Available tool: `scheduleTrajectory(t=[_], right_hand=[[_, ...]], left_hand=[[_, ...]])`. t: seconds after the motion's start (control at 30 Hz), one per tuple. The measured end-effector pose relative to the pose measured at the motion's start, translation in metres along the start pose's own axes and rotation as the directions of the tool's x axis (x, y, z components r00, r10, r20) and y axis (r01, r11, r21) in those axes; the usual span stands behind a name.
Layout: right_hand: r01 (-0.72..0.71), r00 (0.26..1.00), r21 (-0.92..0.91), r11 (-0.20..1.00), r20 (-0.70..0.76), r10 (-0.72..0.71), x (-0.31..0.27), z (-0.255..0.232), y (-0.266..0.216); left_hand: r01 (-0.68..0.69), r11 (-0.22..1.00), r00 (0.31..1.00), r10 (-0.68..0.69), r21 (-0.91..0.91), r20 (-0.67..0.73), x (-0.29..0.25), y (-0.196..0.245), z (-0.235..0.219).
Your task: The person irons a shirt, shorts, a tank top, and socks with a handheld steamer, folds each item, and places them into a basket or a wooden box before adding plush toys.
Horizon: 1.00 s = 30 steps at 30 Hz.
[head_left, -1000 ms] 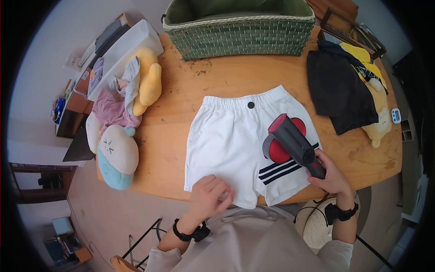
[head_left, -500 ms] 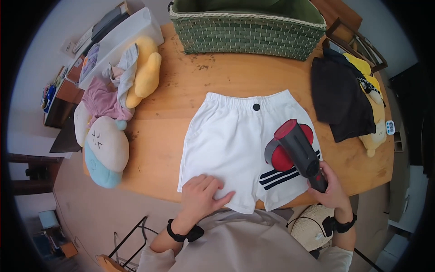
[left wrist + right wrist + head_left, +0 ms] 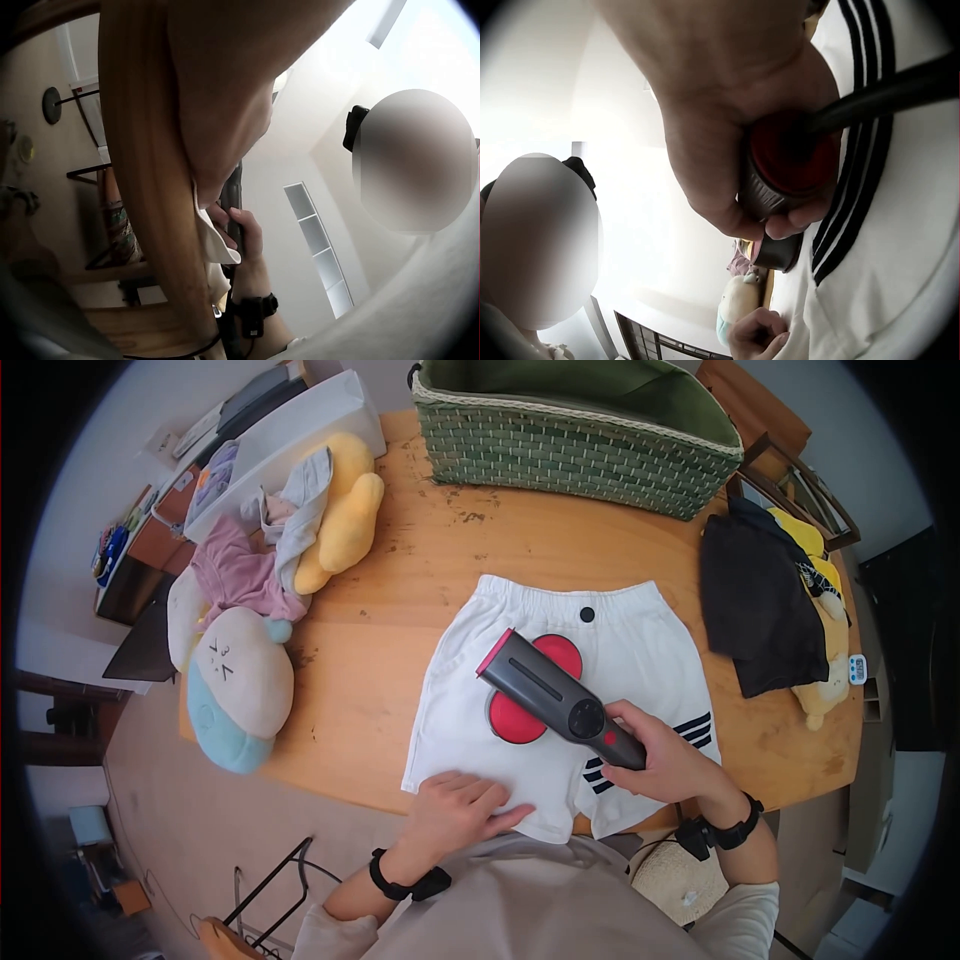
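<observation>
White shorts (image 3: 460, 700) with an elastic waistband, a black button and dark stripes on one leg lie flat on the wooden table (image 3: 340, 730). My right hand (image 3: 665, 755) grips the handle of a dark grey and red handheld garment steamer (image 3: 545, 695). Its red, rounded base sits over the middle of the shorts, slanting up to the left. In the right wrist view, fingers and thumb wrap round the handle, where a black cord (image 3: 892, 94) leaves the end. My left hand (image 3: 460, 805) rests on the hem of the left leg, fingers loosely bent and thumb out.
A green woven basket (image 3: 570, 455) stands at the back. To the left are plush toys (image 3: 240, 690), small garments and a white bin (image 3: 300, 435). Folded dark clothing (image 3: 755, 595), a yellow plush and a small timer (image 3: 857, 669) lie at the right. The table's front edge is near my body.
My right hand has carried the steamer left, from the striped leg to the middle of the shorts, and turned it more sideways. The left hand stays on the hem.
</observation>
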State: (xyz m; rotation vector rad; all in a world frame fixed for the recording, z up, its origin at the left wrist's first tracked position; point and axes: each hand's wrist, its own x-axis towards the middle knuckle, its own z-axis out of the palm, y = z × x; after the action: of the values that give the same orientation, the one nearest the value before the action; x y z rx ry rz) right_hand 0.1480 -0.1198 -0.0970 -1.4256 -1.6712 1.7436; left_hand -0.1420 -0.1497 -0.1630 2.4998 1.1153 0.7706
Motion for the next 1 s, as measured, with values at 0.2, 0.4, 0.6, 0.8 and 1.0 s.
scheduleTrajectory(t=[0.2, 0.4, 0.6, 0.8, 1.0], right_hand=[[0.022, 1.000, -0.016, 1.000, 0.009, -0.022, 0.006, 0.008, -0.012], [0.062, 0.997, -0.046, 0.997, 0.057, -0.059, 0.032, 0.022, -0.027], [0.113, 0.991, -0.064, 0.992, 0.083, -0.107, 0.063, 0.036, -0.038], [0.151, 0.984, -0.022, 0.988, 0.102, -0.148, 0.094, 0.046, -0.042], [0.169, 0.984, 0.001, 0.986, 0.058, -0.169, 0.084, 0.039, -0.042]], left_hand=[[0.000, 1.000, 1.000, -0.001, 0.003, 0.030, 0.003, 0.001, -0.001], [0.004, 1.000, 0.999, -0.004, 0.000, 0.033, 0.005, 0.002, -0.003], [0.004, 1.000, 0.999, -0.004, -0.004, 0.041, 0.006, 0.002, -0.003], [0.011, 1.000, 0.999, -0.011, 0.001, 0.051, 0.006, 0.004, -0.003], [0.029, 1.000, 0.999, -0.029, 0.001, 0.046, 0.007, 0.005, -0.005]])
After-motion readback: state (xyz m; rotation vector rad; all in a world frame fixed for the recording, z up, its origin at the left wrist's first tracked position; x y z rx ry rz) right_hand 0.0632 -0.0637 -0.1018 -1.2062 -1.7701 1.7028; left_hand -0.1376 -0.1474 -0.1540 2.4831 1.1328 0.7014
